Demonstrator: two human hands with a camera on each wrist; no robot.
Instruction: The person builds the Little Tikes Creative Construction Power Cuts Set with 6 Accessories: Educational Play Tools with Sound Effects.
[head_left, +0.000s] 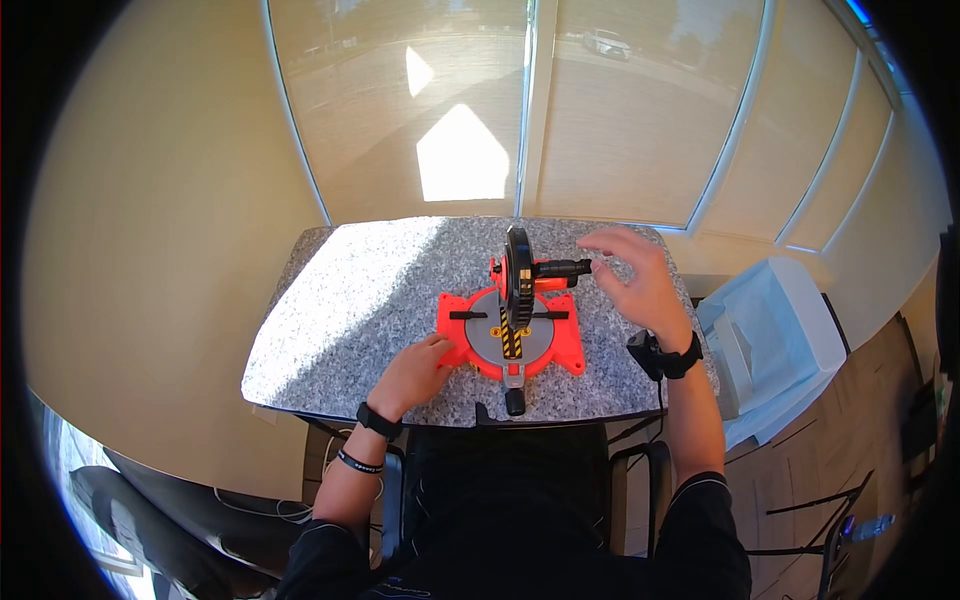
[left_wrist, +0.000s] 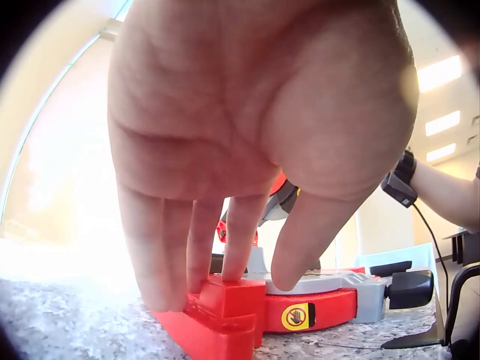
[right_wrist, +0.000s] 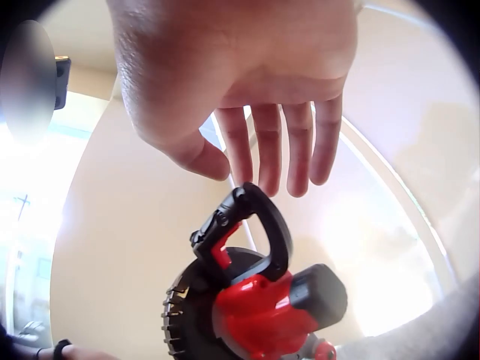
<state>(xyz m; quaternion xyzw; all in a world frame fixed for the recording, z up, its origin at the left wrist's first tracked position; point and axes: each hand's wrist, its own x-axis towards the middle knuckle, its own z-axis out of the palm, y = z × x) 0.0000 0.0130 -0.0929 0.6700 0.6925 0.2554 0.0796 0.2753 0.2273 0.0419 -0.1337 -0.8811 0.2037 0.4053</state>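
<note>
A red, grey and black toy miter saw stands on the granite-patterned table, its red base (head_left: pixel 568 335) flat and its black blade guard (head_left: pixel 518 275) upright. My left hand (head_left: pixel 412 376) rests on the base's left corner; in the left wrist view that hand (left_wrist: pixel 255 112) has its fingers pointing down onto the red corner block (left_wrist: pixel 234 300). To the right of the saw's black handle (head_left: pixel 562 268), my right hand (head_left: pixel 640 280) is raised with relaxed fingers, holding nothing. The right wrist view shows this hand (right_wrist: pixel 247 67) just above the looped handle (right_wrist: pixel 279 232), apart from it.
The speckled table (head_left: pixel 350 300) has its left part in sunlight. A white-blue bin (head_left: pixel 785 340) stands right of the table. Window blinds (head_left: pixel 640 120) rise behind it. A cable hangs from the right wrist camera (head_left: pixel 645 352). Black chair arms flank my body.
</note>
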